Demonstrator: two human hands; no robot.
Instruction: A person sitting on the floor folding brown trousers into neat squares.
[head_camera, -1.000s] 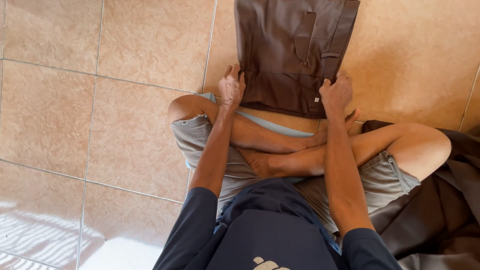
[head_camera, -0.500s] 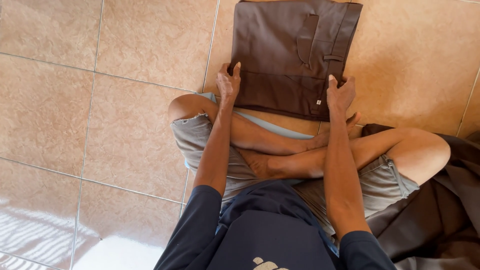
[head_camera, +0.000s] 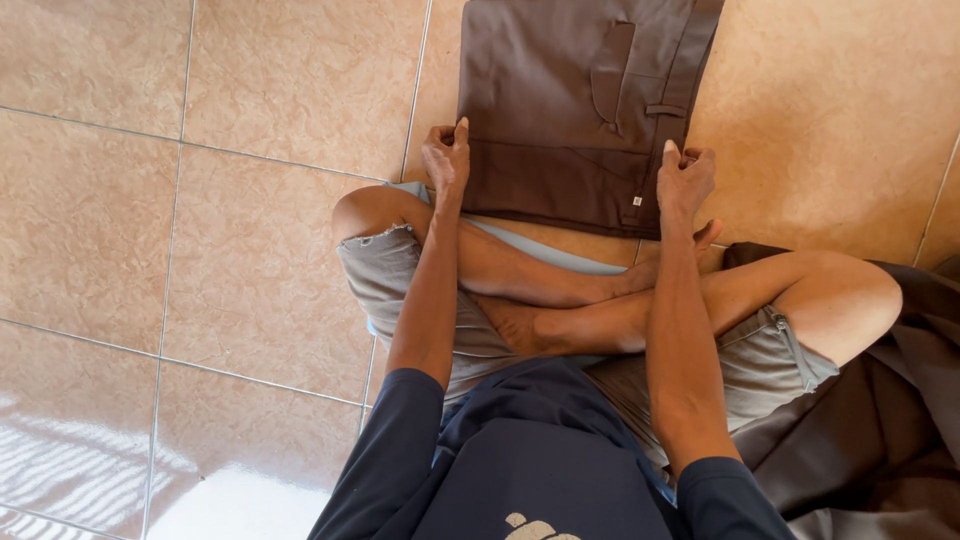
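A pair of dark brown trousers (head_camera: 565, 105) lies folded on the tan tiled floor (head_camera: 200, 220) in front of my crossed legs. My left hand (head_camera: 447, 157) grips its near left edge, thumb on top. Over at the near right edge, beside the waistband and belt loops, my right hand (head_camera: 685, 177) pinches the cloth the same way. Both arms reach straight out over my knees.
I sit cross-legged in grey shorts on a light blue cloth (head_camera: 540, 252). A heap of dark brown fabric (head_camera: 880, 420) lies at my right side. Glossy floor tiles stretch to the left and far right.
Both hands have shifted from pressing flat on the folded trousers to gripping their near edge. The trousers now lie a little farther from my legs and look flatter.
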